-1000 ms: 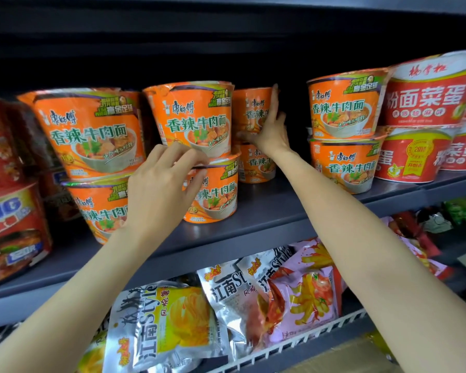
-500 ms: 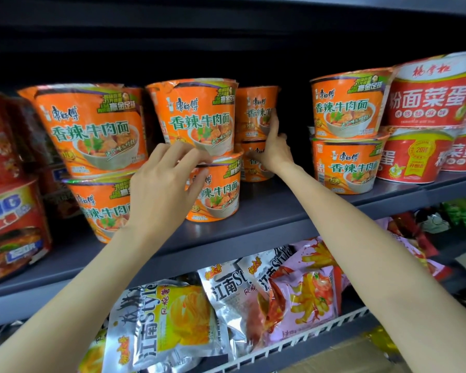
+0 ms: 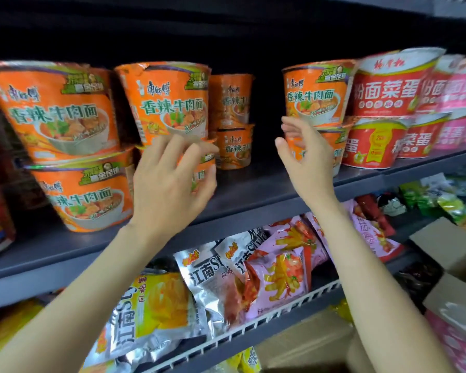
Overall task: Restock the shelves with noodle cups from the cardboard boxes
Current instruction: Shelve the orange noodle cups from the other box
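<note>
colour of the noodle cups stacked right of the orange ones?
Red cups with white lettering and white lids, clearest in the head view.

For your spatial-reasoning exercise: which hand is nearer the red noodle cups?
Right. The right hand is beside the orange stack next to the red noodle cups; the left hand is further left, across the shelf gap.

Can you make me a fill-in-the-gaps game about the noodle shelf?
1. The noodle cups in front of the left hand are mostly ____ in colour.
2. The cups are stacked ____ high.
3. The right hand holds ____.
4. The snack bags lie on the shelf ____ the noodle cups.

Missing words: orange; two; nothing; below
</note>
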A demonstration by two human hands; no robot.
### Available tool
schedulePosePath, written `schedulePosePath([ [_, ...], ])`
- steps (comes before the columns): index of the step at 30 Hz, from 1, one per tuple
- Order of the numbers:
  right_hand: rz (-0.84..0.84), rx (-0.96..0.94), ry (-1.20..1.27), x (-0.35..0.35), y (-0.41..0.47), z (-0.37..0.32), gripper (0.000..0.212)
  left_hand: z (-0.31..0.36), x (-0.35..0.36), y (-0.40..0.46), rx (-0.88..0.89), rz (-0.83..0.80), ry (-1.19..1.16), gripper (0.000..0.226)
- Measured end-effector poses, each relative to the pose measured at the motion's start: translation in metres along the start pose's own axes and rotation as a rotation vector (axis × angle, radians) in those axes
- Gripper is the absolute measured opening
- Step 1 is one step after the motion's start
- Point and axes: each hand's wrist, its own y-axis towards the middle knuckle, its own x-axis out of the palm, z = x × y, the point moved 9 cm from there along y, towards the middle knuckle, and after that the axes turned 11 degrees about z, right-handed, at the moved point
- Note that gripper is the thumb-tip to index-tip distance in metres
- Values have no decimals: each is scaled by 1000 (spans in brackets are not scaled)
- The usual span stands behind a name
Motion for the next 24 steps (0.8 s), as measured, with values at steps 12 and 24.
schedulePosePath([
  [12,-231,470,28,-34,26,105,74,66,192,3,-853,-511,-762,92],
  [24,-359,327,56,8,-2,52,82,43,117,-22,-580,-509,-421,73],
])
